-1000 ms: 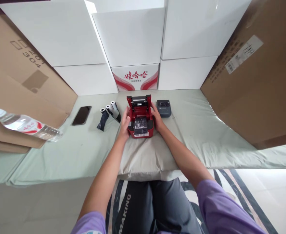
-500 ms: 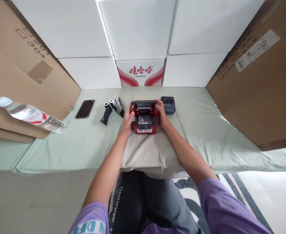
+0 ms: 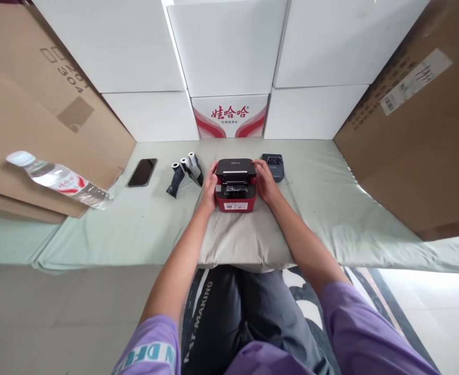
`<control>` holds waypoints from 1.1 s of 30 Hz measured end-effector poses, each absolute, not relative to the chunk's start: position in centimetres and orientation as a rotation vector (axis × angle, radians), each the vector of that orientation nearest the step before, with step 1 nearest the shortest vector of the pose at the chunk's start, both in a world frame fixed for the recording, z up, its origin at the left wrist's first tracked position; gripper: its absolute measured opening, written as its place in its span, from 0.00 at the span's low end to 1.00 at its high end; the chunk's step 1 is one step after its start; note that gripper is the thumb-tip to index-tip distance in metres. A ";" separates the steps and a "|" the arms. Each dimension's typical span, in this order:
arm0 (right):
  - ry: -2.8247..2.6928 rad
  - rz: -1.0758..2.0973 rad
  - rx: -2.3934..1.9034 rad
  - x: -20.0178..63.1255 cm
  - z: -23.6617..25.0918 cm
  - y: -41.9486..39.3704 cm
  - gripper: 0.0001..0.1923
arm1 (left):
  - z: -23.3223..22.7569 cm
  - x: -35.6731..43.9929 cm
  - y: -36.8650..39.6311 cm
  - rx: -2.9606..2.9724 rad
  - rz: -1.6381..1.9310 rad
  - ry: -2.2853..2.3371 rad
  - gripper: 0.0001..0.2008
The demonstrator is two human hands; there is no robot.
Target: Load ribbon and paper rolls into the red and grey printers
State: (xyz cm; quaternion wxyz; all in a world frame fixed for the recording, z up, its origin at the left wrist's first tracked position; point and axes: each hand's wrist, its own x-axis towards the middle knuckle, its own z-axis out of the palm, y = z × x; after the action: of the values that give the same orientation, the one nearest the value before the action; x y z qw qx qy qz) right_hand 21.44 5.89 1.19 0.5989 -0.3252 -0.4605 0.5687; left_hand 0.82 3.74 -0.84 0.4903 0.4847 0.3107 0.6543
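Observation:
A small red and black label printer [image 3: 237, 204] sits on the cloth-covered table in front of me, its black lid [image 3: 236, 166] tilted down over the body with a gap still showing at the front. Dark film is partly visible inside that gap. My left hand [image 3: 210, 188] grips the printer's left side, thumb along the edge. My right hand [image 3: 265, 182] holds the right side, its fingers at the lid's corner. Just beyond my right hand lies a dark grey handheld device [image 3: 276, 171]. Left of the printer are several rolls [image 3: 183, 165] with black film.
A phone [image 3: 142, 172] lies farther left, and a tilted water bottle [image 3: 63, 180] is by the left cardboard box [image 3: 45, 114]. White cartons [image 3: 229, 47] line the back. Another cardboard box [image 3: 420, 151] stands at the right.
The printer's lid has come down and forward under my hands, covering most of the film and interior that showed before. The view has shifted slightly.

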 end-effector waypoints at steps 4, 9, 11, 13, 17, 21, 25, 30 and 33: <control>-1.065 1.326 -0.743 21.5 1.4 5.7 0.24 | -0.6 0.8 3.9 1.102 1.589 0.751 0.32; -1.053 1.325 -0.705 21.6 1.2 5.6 0.22 | -0.3 0.1 4.3 1.182 1.595 0.748 0.27; -1.057 1.319 -0.706 21.6 1.1 5.6 0.22 | -0.3 -0.1 4.4 1.243 1.625 0.782 0.23; -1.057 1.326 -0.702 21.7 1.0 5.7 0.22 | -0.3 -0.2 4.4 1.296 1.662 0.817 0.22; -1.079 1.309 -0.718 21.8 1.3 5.5 0.24 | 0.3 -0.3 3.9 1.413 1.703 0.850 0.23; -1.116 1.244 -0.738 21.7 2.0 4.9 0.25 | 1.2 -0.2 3.2 1.471 1.774 0.842 0.24; -1.118 1.163 -0.757 21.7 2.1 4.5 0.24 | 1.4 0.0 3.0 1.459 1.809 0.926 0.21; -1.148 1.177 -0.737 21.6 1.7 4.6 0.25 | 0.9 0.2 3.6 1.375 1.772 1.012 0.14; -1.130 1.198 -0.720 21.6 1.6 4.8 0.29 | 0.4 0.3 4.1 1.268 1.721 0.960 0.11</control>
State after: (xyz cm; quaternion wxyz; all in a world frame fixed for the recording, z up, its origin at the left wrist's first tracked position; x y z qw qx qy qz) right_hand 21.59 4.81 1.56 0.6227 -0.3136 -0.4919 0.5215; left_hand 0.26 4.11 0.36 0.3883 0.4987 0.3776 0.6767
